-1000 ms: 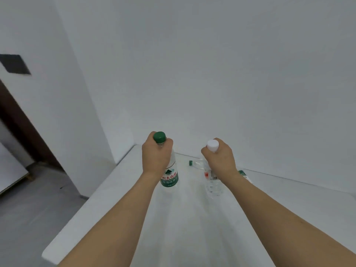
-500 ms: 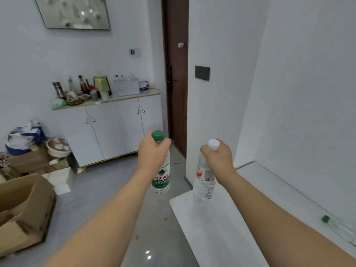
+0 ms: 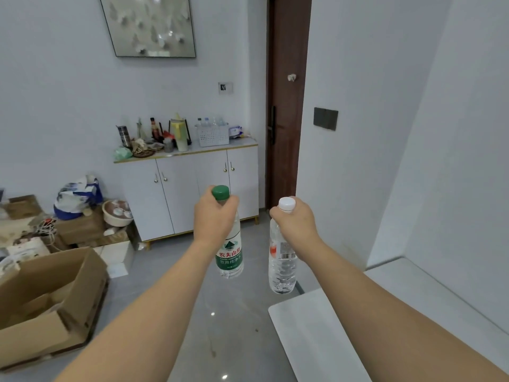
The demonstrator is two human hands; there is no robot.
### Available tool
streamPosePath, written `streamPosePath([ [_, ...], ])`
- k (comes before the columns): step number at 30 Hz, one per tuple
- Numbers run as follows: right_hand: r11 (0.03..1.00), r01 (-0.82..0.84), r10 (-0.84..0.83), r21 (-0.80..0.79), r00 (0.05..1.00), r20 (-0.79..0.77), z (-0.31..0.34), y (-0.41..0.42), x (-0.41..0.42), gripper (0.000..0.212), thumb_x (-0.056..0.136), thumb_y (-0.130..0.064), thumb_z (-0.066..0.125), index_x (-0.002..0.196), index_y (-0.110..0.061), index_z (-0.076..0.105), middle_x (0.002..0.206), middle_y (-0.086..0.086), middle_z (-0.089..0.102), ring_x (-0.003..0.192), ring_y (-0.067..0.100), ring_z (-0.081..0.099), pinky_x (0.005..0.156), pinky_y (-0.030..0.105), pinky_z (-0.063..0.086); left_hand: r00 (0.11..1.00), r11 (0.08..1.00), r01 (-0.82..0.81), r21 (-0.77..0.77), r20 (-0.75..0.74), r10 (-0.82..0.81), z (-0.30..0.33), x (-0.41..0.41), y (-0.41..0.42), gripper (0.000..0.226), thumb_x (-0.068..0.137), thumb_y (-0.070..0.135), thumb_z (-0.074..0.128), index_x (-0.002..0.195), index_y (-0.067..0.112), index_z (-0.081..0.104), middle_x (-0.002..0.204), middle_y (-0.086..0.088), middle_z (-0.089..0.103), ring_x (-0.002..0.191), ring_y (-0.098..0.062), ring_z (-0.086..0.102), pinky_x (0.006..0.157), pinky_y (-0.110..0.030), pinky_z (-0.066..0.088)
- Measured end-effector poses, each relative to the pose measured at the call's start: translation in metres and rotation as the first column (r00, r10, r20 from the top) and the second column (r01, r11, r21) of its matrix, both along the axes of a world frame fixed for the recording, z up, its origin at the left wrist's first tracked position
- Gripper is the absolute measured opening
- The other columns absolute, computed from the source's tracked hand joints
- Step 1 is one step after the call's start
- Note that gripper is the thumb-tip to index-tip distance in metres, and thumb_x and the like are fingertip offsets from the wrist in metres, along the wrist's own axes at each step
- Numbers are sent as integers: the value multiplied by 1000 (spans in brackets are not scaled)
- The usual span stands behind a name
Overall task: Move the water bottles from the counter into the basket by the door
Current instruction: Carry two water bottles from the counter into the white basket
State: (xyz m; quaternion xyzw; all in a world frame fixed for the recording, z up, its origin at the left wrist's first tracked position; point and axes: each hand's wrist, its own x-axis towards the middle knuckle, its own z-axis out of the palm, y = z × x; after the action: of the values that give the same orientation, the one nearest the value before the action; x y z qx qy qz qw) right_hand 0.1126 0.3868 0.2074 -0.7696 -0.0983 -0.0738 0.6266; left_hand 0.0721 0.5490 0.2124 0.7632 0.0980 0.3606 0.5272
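Observation:
My left hand (image 3: 213, 219) grips the neck of a green-capped water bottle (image 3: 230, 257) with a green label, held upright in the air over the floor. My right hand (image 3: 296, 224) grips the neck of a white-capped clear water bottle (image 3: 282, 268), also upright, just beyond the corner of the white counter (image 3: 344, 326) at lower right. Across the room a white perforated basket (image 3: 213, 135) with several bottles in it stands on a white cabinet (image 3: 190, 188), next to the brown door (image 3: 285, 106).
The cabinet top left of the basket is crowded with jars, a thermos and a pitcher. An open cardboard box (image 3: 46, 301), bags and a bowl crowd the floor at left. Grey tiled floor (image 3: 220, 326) stretches between me and the cabinet. A white wall corner (image 3: 344, 161) juts at right.
The view has swung from the counter and wall toward the cabinet and door. Both hands carried their bottles off the counter; the cabinet now looks closer than half a second ago.

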Motion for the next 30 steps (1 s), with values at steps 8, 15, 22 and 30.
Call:
streamPosePath([
  [8,999,-41,42,-31,999,27,11,68,24,8,75,-19,63,74,-17,55,62,-7,51,55,6,46,50,20,39,999,999,-33,39,22,32,9,5,66,10,76,25,59,70,24,50,54,23,54,49,4,49,47,-11,38],
  [15,998,-40,40,-43,999,9,13,115,50,10,75,-18,63,74,-14,54,65,-3,50,55,9,46,49,20,36,998,996,-54,66,16,54,12,20,125,18,75,23,59,65,23,45,49,21,49,46,1,44,45,-12,35],
  [22,997,-67,67,-37,998,-10,11,157,114,13,76,-16,65,72,-14,53,63,-3,49,53,8,45,47,18,36,998,997,-66,37,6,66,9,83,165,20,77,17,60,64,20,45,47,19,46,44,1,42,42,-8,35],
  [30,994,-106,106,9,994,-6,27,200,233,14,76,-17,66,74,-18,53,66,-4,51,58,10,48,52,23,39,990,989,-140,39,-15,140,24,195,203,19,77,19,62,65,21,48,46,17,47,44,2,43,46,-17,32],
])
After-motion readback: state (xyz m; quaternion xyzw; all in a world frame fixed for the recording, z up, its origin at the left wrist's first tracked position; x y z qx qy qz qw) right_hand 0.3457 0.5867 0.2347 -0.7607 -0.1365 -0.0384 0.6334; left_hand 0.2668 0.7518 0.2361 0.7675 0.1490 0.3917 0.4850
